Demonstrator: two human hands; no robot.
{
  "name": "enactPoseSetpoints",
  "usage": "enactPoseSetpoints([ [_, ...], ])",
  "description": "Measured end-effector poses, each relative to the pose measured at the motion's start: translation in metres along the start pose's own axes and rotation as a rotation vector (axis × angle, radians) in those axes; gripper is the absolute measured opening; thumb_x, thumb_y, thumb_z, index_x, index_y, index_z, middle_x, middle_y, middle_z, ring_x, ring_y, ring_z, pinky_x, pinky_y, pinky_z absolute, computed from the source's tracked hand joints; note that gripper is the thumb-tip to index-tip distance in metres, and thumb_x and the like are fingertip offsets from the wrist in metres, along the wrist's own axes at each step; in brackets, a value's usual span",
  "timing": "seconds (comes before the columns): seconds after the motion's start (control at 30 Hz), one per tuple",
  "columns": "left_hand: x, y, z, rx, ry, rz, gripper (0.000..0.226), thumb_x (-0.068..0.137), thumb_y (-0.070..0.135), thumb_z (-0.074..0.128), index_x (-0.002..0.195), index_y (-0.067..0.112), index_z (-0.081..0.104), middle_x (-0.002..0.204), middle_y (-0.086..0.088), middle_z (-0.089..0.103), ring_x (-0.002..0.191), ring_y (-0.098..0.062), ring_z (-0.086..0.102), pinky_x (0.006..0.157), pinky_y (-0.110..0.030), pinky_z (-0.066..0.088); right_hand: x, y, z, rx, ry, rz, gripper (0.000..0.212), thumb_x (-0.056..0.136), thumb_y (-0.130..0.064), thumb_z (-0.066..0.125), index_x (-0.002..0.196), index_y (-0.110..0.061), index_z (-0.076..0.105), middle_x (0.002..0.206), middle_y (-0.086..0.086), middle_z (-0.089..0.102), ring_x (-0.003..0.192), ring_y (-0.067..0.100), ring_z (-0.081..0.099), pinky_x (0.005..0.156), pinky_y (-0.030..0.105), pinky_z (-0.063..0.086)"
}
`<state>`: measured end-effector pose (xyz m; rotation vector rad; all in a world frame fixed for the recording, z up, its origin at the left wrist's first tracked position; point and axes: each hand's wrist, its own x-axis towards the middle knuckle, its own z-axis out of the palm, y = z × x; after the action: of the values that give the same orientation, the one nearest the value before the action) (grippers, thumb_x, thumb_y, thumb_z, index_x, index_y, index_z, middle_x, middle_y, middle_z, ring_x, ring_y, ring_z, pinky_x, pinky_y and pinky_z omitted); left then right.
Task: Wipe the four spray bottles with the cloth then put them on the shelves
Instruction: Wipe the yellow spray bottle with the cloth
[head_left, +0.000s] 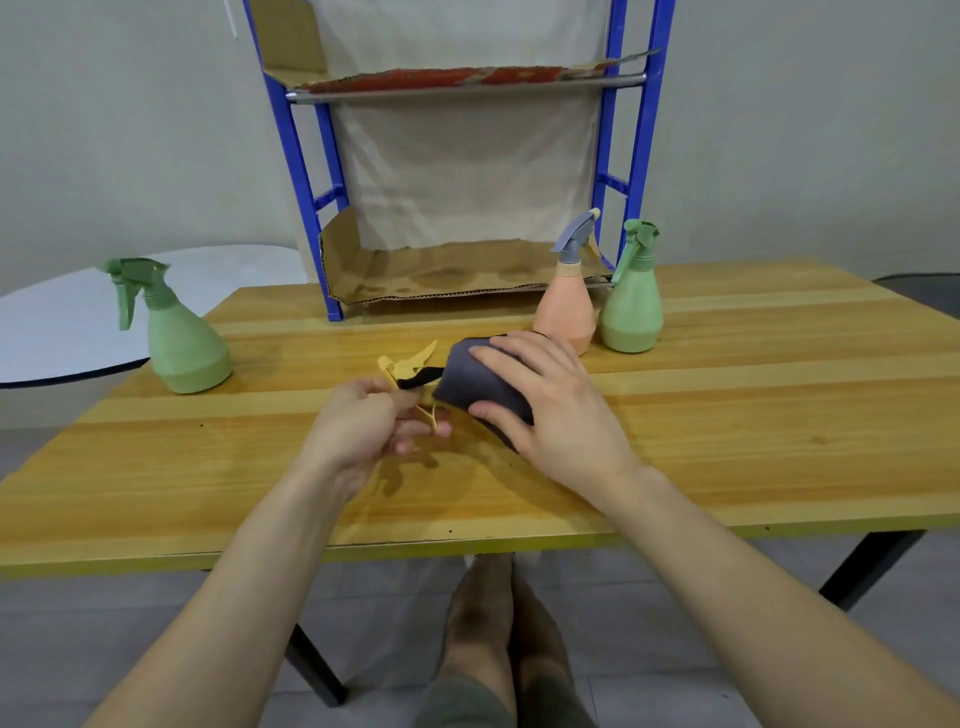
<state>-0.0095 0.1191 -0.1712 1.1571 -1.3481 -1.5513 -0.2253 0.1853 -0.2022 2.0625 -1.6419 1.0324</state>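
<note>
Yellow spray bottle: this is the one we hold now, low over the middle of the wooden table. We cannot tell if it touches the wood. The fingers of our left hand are curled and pinch the thin yellow plastic trigger part. The fingers of our right hand bend over the cloth and press it around the fat body of the bottle, so only the pointy yellow head sticks out. The cloth is dark grey and soft, and a thin black strip of it pokes out toward the left hand.

We count three more bottles standing up on the table. They are all smooth plastic, wide at the bottom and narrow at the top. The left green bottle stands alone near the table's left edge. The peach bottle has a grey head, and the right green bottle stands just beside it. So there are four bottles: one yellow, one peach, two green.

Behind them is the shelf rack with blue posts and shiny metal rails. We see two shelves, each lined with brown cardboard that is bent and stained.

A round white table sits at the left.
</note>
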Motion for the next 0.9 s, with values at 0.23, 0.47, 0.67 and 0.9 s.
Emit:
enactPoseSetpoints([
  [0.23, 0.002, 0.006, -0.002, -0.036, -0.008, 0.015, 0.021, 0.110, 0.011, 0.059, 0.128, 0.003, 0.052, 0.096, -0.026, 0.081, 0.072, -0.027, 0.083, 0.038, -0.020, 0.044, -0.008, 0.012, -0.012, 0.302, -0.067, 0.494, 0.052, 0.107, -0.058, 0.052, 0.154, -0.037, 0.046, 0.137, -0.010, 0.063, 0.121, 0.012, 0.060, 0.091, 0.025, 0.049],
  [0.47, 0.009, -0.008, -0.013, -0.190, -0.113, 0.114, 0.025, 0.107, 0.006, 0.060, 0.131, 0.010, 0.053, 0.119, -0.027, 0.078, 0.103, -0.038, 0.081, 0.064, -0.027, 0.066, 0.006, 0.014, -0.027, 0.789, 0.202, 0.819, 0.035, 0.113, -0.048, 0.046, 0.144, -0.035, 0.055, 0.119, -0.017, 0.067, 0.118, 0.011, 0.062, 0.089, 0.017, 0.046],
  [0.67, 0.007, 0.014, -0.007, 0.572, -0.234, 0.391, 0.042, 0.087, 0.002, 0.086, 0.114, 0.017, 0.059, 0.106, -0.001, 0.083, 0.095, -0.017, 0.080, 0.082, -0.044, 0.068, 0.014, 0.006, -0.043, 1.023, 0.276, 0.771, 0.023, 0.110, -0.050, 0.052, 0.131, -0.045, 0.062, 0.124, -0.021, 0.073, 0.122, -0.001, 0.065, 0.110, 0.029, 0.050],
  [0.9, 0.006, 0.035, 0.023, 0.777, -0.214, 0.505, 0.078, 0.063, 0.037, 0.104, 0.131, 0.033, 0.066, 0.085, 0.011, 0.083, 0.080, -0.005, 0.078, 0.081, -0.034, 0.064, 0.019, -0.016, -0.065, 0.884, 0.304, 0.502, 0.022, 0.111, -0.036, 0.053, 0.131, -0.040, 0.060, 0.116, -0.029, 0.074, 0.115, -0.005, 0.067, 0.094, 0.012, 0.048],
])
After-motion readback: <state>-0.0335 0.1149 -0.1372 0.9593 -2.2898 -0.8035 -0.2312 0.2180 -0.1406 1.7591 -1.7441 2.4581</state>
